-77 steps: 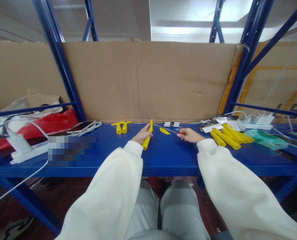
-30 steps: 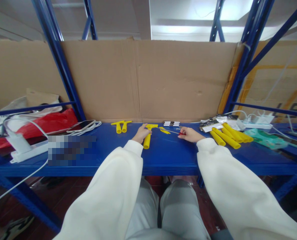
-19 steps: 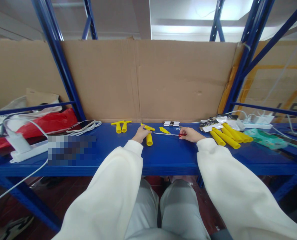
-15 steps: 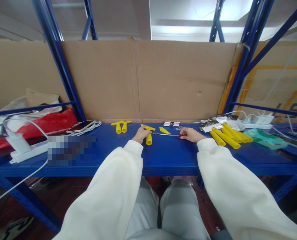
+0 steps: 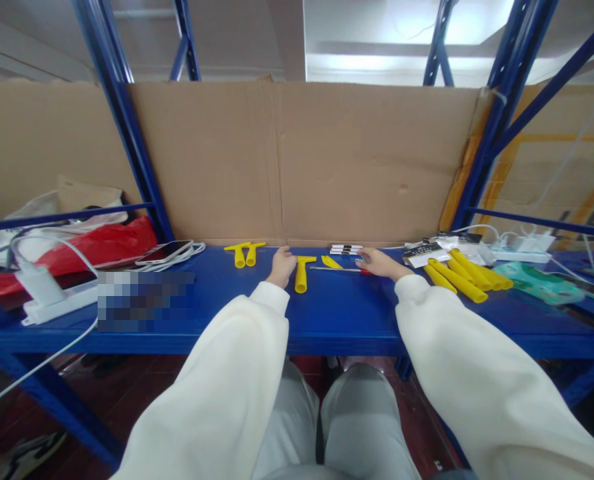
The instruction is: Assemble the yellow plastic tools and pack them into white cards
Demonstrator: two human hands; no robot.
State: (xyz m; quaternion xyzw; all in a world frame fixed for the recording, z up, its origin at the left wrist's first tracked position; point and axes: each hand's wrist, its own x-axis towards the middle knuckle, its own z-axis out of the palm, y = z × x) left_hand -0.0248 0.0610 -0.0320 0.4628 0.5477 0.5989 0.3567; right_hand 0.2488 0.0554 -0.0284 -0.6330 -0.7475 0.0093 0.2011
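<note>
On the blue shelf, a yellow T-shaped piece with a tubular handle lies just right of my left hand. My left fingers are bent loosely with nothing visible in them. My right hand reaches low over the shelf, thumb and forefinger apart around small metal bits, too tiny to make out. Below its fingertips lies a screwdriver, its shaft pointing left and its red handle partly covered by the hand. Between my hands are thin yellow blades and a stack of black-and-white strips.
Two more yellow T-shaped pieces lie at the back left. Several yellow tubes and packets are at the right, beside a green plastic bag. A power strip sits left. Cardboard walls the back.
My right hand has let go of the screwdriver, which now lies on the shelf, and moved to the small metal bits. My left hand has come off the yellow T-shaped piece.
</note>
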